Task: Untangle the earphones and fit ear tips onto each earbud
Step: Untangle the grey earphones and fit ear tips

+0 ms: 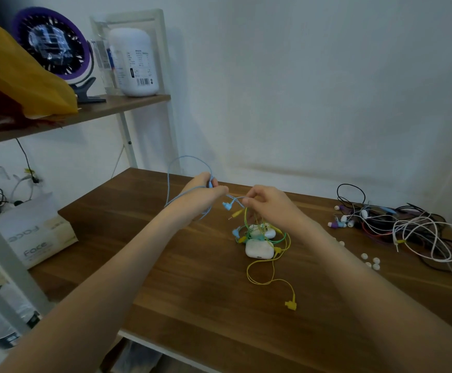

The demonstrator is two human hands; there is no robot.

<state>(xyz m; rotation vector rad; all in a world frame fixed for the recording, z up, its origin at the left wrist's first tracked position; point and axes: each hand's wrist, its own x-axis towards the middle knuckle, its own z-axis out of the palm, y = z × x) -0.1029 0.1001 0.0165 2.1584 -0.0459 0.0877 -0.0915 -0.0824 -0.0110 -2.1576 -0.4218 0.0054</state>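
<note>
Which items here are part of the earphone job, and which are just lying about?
Job: left hand, right hand, blue earphones, yellow earphones, loose ear tips, tangled cable heap.
Lying about: fan, tissue box, white canister, yellow bag.

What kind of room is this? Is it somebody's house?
Probably a desk corner in someone's home. A wooden desk stands against a plain white wall, the shelf beside it holds a purple fan and a white bottle, and a tissue box sits lower down.
</note>
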